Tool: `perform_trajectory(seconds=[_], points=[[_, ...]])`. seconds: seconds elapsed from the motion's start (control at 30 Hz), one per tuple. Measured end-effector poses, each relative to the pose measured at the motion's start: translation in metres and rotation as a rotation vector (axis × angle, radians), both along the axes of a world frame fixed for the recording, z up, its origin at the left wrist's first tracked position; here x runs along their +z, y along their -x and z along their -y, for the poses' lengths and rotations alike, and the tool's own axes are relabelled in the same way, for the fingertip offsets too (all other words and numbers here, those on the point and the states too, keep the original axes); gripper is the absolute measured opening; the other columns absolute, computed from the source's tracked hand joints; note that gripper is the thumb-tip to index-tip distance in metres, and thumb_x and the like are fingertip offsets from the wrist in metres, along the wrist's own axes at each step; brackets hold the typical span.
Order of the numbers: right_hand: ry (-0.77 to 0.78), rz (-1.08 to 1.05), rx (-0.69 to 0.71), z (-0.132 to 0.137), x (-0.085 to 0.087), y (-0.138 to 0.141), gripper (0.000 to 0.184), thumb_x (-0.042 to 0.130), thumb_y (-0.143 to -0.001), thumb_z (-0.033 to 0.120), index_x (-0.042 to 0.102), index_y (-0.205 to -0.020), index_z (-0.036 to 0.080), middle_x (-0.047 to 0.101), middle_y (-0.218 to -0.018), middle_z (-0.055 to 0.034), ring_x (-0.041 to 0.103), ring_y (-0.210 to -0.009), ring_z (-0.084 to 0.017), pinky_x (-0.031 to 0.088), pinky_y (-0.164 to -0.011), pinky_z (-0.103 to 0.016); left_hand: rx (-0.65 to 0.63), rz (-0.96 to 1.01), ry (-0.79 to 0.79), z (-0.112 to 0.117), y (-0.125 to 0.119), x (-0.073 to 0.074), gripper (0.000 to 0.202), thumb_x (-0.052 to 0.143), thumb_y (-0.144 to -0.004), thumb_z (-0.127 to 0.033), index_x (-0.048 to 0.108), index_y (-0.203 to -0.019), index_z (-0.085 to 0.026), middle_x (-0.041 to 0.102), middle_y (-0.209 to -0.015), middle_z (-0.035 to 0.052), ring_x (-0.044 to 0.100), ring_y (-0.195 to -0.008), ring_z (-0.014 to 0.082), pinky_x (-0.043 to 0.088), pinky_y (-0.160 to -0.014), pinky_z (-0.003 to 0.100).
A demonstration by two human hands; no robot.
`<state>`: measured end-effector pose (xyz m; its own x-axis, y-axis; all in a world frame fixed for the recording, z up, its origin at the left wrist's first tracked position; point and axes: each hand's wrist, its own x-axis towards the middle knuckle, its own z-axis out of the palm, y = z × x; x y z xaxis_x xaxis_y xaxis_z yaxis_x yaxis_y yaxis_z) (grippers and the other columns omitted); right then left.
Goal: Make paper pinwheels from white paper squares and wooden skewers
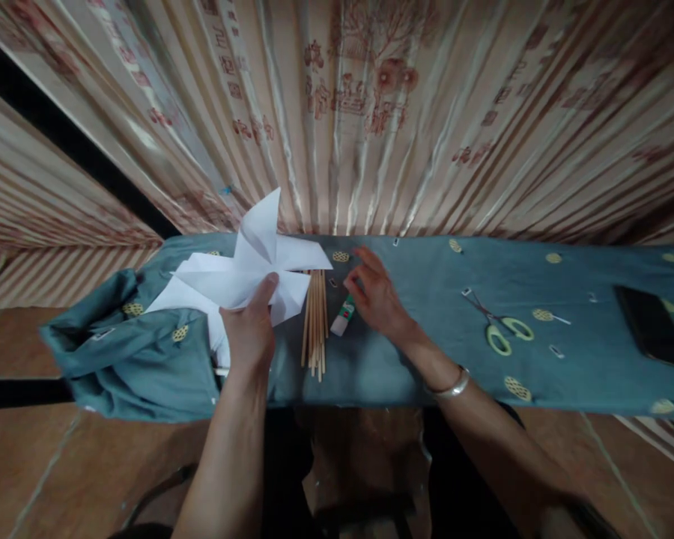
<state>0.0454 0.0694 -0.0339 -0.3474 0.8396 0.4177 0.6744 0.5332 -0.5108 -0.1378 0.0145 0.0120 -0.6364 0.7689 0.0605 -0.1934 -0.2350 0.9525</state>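
Observation:
My left hand [252, 326] grips a white paper pinwheel [261, 232], its thumb pressed near the middle where the folded points meet. Beneath and to the left, more folded white paper [194, 281] lies on the cloth, partly covered. My right hand [377, 296] is just right of the pinwheel, thumb and index finger curled together in a pinch, other fingers raised. Whether something small is between those fingertips cannot be made out. Below them lies a green and white glue stick [343, 316]. A bundle of thin wooden sticks [315, 322] lies between my two hands.
The narrow table has a blue-green cloth [427, 299], bunched up at the left end. Scissors with yellow-green handles [499, 329] lie to the right, and a dark phone-like object [651, 326] sits at the far right. A pleated curtain [371, 172] hangs behind the table.

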Motion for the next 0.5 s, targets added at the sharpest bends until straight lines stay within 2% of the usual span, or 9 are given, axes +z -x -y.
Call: perform_trajectory(seconds=[0.1, 0.2, 0.27, 0.33, 0.4, 0.5], points=[[0.036, 0.014, -0.130, 0.031, -0.009, -0.050, 0.016, 0.043, -0.093, 0.015, 0.059, -0.089, 0.019, 0.064, -0.118, -0.0155, 0.051, -0.128, -0.025, 0.044, -0.105, -0.045, -0.037, -0.010, 0.062, -0.001, -0.019, -0.005, 0.034, 0.081, -0.065, -0.024, 0.072, -0.096, -0.015, 0.076, -0.103, 0.0090, 0.069, -0.105, 0.0249, 0.054, -0.096, 0.036], [0.069, 0.166, -0.257, 0.061, -0.017, -0.081, 0.022, 0.038, -0.091, 0.009, 0.059, -0.092, 0.015, 0.066, -0.101, -0.0153, 0.061, -0.106, -0.027, 0.051, -0.094, -0.045, -0.102, 0.010, 0.108, -0.002, -0.043, -0.012, 0.047, 0.085, -0.060, -0.027, 0.070, -0.103, -0.016, 0.075, -0.107, 0.0096, 0.069, -0.104, 0.0254, 0.054, -0.094, 0.038], [0.083, 0.249, -0.278, 0.075, -0.020, -0.087, 0.024, 0.039, -0.089, 0.005, 0.061, -0.092, 0.015, 0.066, -0.097, -0.0147, 0.061, -0.098, -0.026, 0.051, -0.092, -0.045, -0.174, -0.016, 0.116, -0.001, -0.059, -0.016, 0.050, 0.086, -0.058, -0.027, 0.070, -0.104, -0.017, 0.075, -0.104, 0.0094, 0.070, -0.101, 0.0253, 0.056, -0.091, 0.038], [0.127, 0.414, -0.240, 0.083, -0.020, -0.086, 0.026, 0.041, -0.086, 0.000, 0.063, -0.092, 0.014, 0.067, -0.097, -0.0144, 0.061, -0.094, -0.026, 0.052, -0.089, -0.043, -0.240, -0.075, 0.133, 0.000, -0.074, -0.018, 0.043, 0.086, -0.058, -0.026, 0.071, -0.097, -0.018, 0.076, -0.094, 0.0079, 0.071, -0.095, 0.0246, 0.057, -0.087, 0.036], [0.150, 0.461, -0.237, 0.085, -0.020, -0.083, 0.025, 0.045, -0.084, -0.001, 0.064, -0.092, 0.013, 0.067, -0.095, -0.0132, 0.061, -0.091, -0.025, 0.053, -0.086, -0.040, -0.282, -0.121, 0.181, 0.002, -0.086, -0.018, 0.037, 0.087, -0.056, -0.026, 0.072, -0.089, -0.018, 0.076, -0.085, 0.0063, 0.073, -0.086, 0.0244, 0.059, -0.080, 0.035], [0.179, 0.460, -0.257, 0.083, -0.019, -0.083, 0.023, 0.046, -0.088, 0.000, 0.064, -0.096, 0.012, 0.068, -0.095, -0.0128, 0.062, -0.091, -0.024, 0.054, -0.084, -0.037, -0.318, -0.149, 0.238, 0.003, -0.097, -0.018, 0.038, 0.088, -0.054, -0.028, 0.071, -0.086, -0.017, 0.076, -0.085, 0.0064, 0.072, -0.077, 0.0238, 0.060, -0.070, 0.034]])
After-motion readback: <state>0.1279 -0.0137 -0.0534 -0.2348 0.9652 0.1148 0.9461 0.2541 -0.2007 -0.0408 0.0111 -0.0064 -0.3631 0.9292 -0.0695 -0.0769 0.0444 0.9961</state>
